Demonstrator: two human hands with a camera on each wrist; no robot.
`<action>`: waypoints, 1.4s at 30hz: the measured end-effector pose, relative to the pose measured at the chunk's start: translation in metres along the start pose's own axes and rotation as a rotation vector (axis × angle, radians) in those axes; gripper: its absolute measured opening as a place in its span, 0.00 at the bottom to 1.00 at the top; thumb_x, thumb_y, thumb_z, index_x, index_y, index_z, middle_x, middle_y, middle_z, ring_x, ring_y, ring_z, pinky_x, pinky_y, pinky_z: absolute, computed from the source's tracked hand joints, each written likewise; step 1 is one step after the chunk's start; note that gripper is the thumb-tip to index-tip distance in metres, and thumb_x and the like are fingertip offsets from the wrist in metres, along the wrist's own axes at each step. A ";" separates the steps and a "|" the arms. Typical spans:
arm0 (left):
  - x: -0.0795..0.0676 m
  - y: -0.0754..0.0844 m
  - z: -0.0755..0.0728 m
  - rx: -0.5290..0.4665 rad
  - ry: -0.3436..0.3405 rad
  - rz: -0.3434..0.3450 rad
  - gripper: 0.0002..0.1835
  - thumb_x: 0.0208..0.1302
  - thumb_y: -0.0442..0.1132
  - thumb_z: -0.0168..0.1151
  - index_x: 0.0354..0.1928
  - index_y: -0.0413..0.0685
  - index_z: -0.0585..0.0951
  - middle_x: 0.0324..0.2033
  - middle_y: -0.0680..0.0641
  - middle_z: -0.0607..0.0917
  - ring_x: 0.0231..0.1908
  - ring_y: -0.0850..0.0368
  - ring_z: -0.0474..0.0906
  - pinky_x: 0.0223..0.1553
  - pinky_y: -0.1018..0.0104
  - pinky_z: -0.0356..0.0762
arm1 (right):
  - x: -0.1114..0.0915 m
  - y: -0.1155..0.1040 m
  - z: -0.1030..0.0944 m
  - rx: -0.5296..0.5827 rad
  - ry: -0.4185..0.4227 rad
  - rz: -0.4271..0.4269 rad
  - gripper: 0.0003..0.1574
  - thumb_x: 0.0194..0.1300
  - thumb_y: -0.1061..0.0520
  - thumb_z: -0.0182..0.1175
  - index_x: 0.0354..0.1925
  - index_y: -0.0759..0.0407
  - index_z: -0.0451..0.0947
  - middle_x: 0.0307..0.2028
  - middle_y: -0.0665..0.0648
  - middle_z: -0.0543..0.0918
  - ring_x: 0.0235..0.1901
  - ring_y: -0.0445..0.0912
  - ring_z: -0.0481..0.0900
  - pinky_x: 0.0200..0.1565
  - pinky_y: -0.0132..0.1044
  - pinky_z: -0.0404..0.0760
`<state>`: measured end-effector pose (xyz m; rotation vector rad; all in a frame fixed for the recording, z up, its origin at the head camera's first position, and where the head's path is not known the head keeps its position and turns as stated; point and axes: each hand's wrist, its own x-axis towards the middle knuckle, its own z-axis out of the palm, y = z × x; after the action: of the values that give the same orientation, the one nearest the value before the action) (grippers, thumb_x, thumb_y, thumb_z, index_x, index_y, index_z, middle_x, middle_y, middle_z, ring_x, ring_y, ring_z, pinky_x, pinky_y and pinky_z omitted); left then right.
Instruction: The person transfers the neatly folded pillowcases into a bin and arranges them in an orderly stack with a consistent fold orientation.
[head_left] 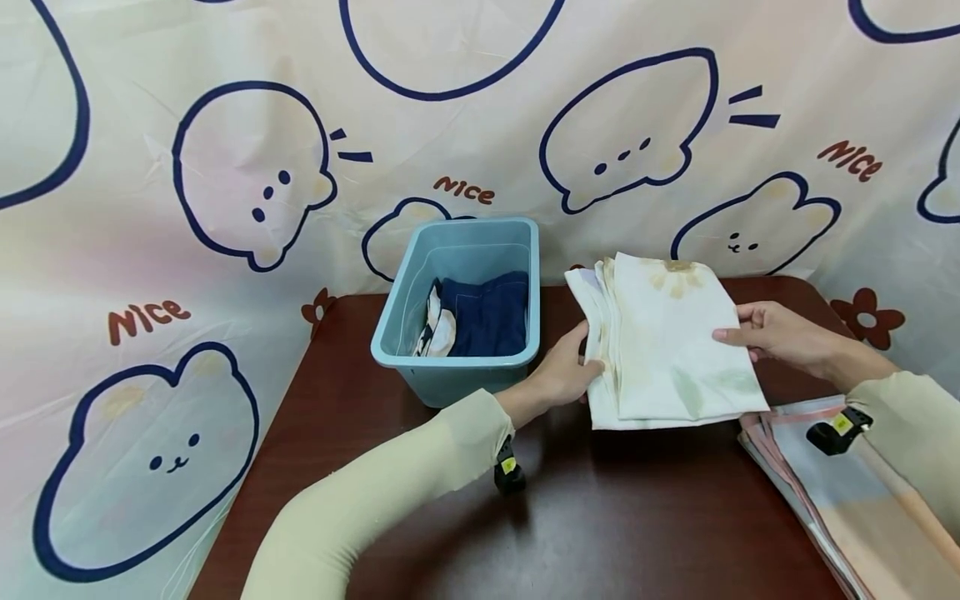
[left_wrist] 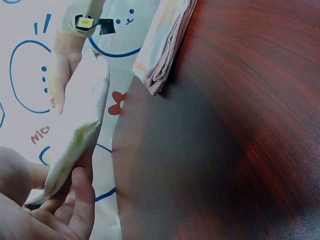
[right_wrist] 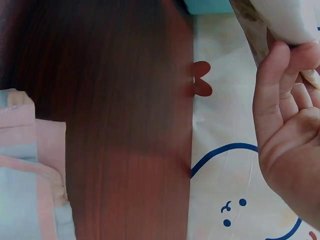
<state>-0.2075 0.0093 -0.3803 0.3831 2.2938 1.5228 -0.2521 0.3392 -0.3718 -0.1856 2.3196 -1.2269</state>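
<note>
A folded white cloth with faint floral prints is held up above the table between both hands. My left hand grips its layered left edge, thumb on the front face and fingers behind. On the opposite edge, my right hand pinches the cloth with the thumb in front. In the left wrist view the folded cloth appears edge-on, with the left hand around its near end. The right wrist view catches the right hand with its fingertips at the cloth's edge.
Left of the cloth stands a blue plastic bin holding folded navy fabric and a black-and-white patterned piece. A folded pastel checked cloth lies at the right of the dark wooden table. Behind hangs a printed curtain.
</note>
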 end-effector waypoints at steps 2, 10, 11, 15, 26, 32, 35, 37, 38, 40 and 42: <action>-0.001 0.002 -0.002 0.001 0.006 0.005 0.33 0.71 0.35 0.51 0.74 0.65 0.56 0.45 0.41 0.85 0.23 0.57 0.81 0.18 0.63 0.77 | -0.001 -0.003 -0.001 -0.015 0.011 -0.013 0.36 0.71 0.45 0.54 0.67 0.65 0.61 0.33 0.46 0.89 0.25 0.41 0.78 0.35 0.35 0.79; -0.010 0.013 -0.010 0.012 -0.007 0.009 0.33 0.71 0.34 0.50 0.74 0.63 0.55 0.45 0.39 0.85 0.25 0.58 0.82 0.17 0.64 0.77 | -0.005 -0.013 0.000 -0.031 0.008 -0.033 0.35 0.71 0.46 0.54 0.66 0.65 0.62 0.34 0.47 0.89 0.27 0.42 0.80 0.39 0.34 0.78; -0.012 0.015 -0.012 0.018 -0.010 0.009 0.34 0.71 0.34 0.50 0.74 0.63 0.54 0.45 0.39 0.85 0.23 0.58 0.82 0.17 0.64 0.77 | -0.005 -0.015 0.001 -0.029 0.008 -0.038 0.34 0.71 0.46 0.54 0.66 0.65 0.62 0.33 0.47 0.89 0.26 0.42 0.80 0.39 0.34 0.78; -0.017 0.024 -0.019 0.023 -0.019 0.014 0.35 0.71 0.34 0.50 0.75 0.63 0.52 0.44 0.38 0.85 0.22 0.58 0.81 0.17 0.65 0.76 | -0.007 -0.022 0.003 -0.022 0.016 -0.064 0.32 0.71 0.47 0.54 0.64 0.65 0.64 0.28 0.48 0.87 0.23 0.41 0.78 0.38 0.33 0.77; -0.026 0.038 -0.036 0.021 -0.050 0.015 0.35 0.71 0.34 0.51 0.75 0.60 0.51 0.45 0.38 0.85 0.24 0.57 0.83 0.18 0.65 0.77 | -0.012 -0.039 0.005 -0.010 0.033 -0.082 0.31 0.71 0.47 0.55 0.63 0.63 0.64 0.25 0.49 0.86 0.22 0.43 0.78 0.36 0.34 0.78; -0.029 0.044 -0.046 0.036 -0.054 0.011 0.36 0.72 0.34 0.51 0.76 0.61 0.49 0.47 0.37 0.85 0.28 0.56 0.84 0.18 0.65 0.78 | -0.012 -0.049 0.007 -0.014 0.050 -0.086 0.33 0.70 0.46 0.56 0.64 0.64 0.63 0.29 0.48 0.87 0.24 0.43 0.79 0.36 0.34 0.78; -0.031 0.047 -0.052 0.047 -0.049 0.005 0.36 0.71 0.35 0.52 0.75 0.61 0.51 0.46 0.37 0.85 0.28 0.55 0.85 0.18 0.65 0.78 | -0.012 -0.054 0.009 -0.027 0.062 -0.090 0.34 0.70 0.45 0.56 0.64 0.64 0.64 0.28 0.48 0.87 0.25 0.44 0.80 0.38 0.33 0.78; -0.032 0.048 -0.057 0.056 -0.051 0.004 0.36 0.71 0.35 0.52 0.75 0.62 0.51 0.46 0.38 0.85 0.28 0.55 0.85 0.19 0.64 0.79 | -0.013 -0.058 0.010 -0.041 0.068 -0.089 0.34 0.69 0.43 0.56 0.63 0.64 0.65 0.24 0.47 0.84 0.24 0.43 0.79 0.38 0.33 0.77; -0.032 0.049 -0.059 0.059 -0.053 0.006 0.36 0.71 0.35 0.52 0.75 0.62 0.51 0.47 0.38 0.85 0.29 0.55 0.85 0.20 0.63 0.80 | -0.013 -0.060 0.011 -0.050 0.072 -0.088 0.35 0.69 0.43 0.56 0.63 0.64 0.65 0.23 0.47 0.84 0.25 0.43 0.79 0.38 0.34 0.76; -0.033 0.050 -0.063 0.059 -0.060 0.009 0.36 0.71 0.35 0.52 0.75 0.63 0.50 0.48 0.39 0.84 0.30 0.55 0.85 0.21 0.62 0.81 | -0.012 -0.063 0.012 -0.065 0.077 -0.085 0.35 0.69 0.42 0.56 0.63 0.64 0.66 0.21 0.47 0.82 0.26 0.43 0.79 0.40 0.34 0.75; -0.035 0.050 -0.067 0.064 -0.064 0.001 0.37 0.72 0.36 0.51 0.76 0.64 0.48 0.48 0.39 0.84 0.28 0.56 0.84 0.21 0.62 0.80 | -0.011 -0.067 0.014 -0.076 0.080 -0.085 0.36 0.69 0.41 0.55 0.64 0.63 0.66 0.19 0.47 0.81 0.27 0.43 0.79 0.41 0.34 0.75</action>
<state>-0.2046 -0.0413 -0.3049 0.4436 2.2975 1.4196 -0.2434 0.2940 -0.3201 -0.2682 2.4519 -1.2084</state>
